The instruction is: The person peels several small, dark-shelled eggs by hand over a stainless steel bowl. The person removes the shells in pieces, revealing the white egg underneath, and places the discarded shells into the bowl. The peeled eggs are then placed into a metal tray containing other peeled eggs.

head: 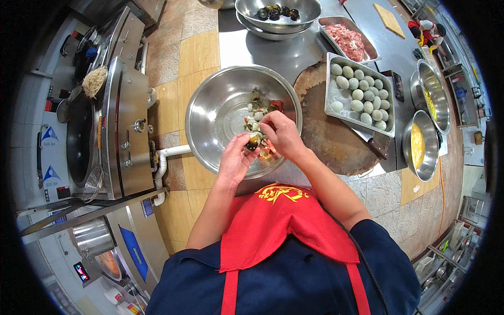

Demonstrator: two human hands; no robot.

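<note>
My left hand point(237, 158) holds a dark preserved egg point(252, 142), partly peeled, over a large stainless steel bowl point(212, 98). Close beside it, my right hand point(280, 132) has its fingertips pinched near the top of the egg; whether a bit of shell is between them is too small to tell. Eggshell pieces and food scraps point(258, 105) lie in the bowl beneath both hands. Right of the bowl, a steel tray point(332, 84) of pale unpeeled eggs point(357, 94) rests partly on a round wooden chopping block point(327, 145). Several peeled dark eggs point(275, 13) sit in another steel bowl point(307, 17).
A cleaver point(364, 136) lies on the block, partly under the tray. Raw meat point(346, 41) fills a tray behind. Bowls of beaten egg point(417, 145) and cut vegetables point(430, 104) stand at right. A wok stove point(132, 126) is at left. Another person point(428, 33) works far right.
</note>
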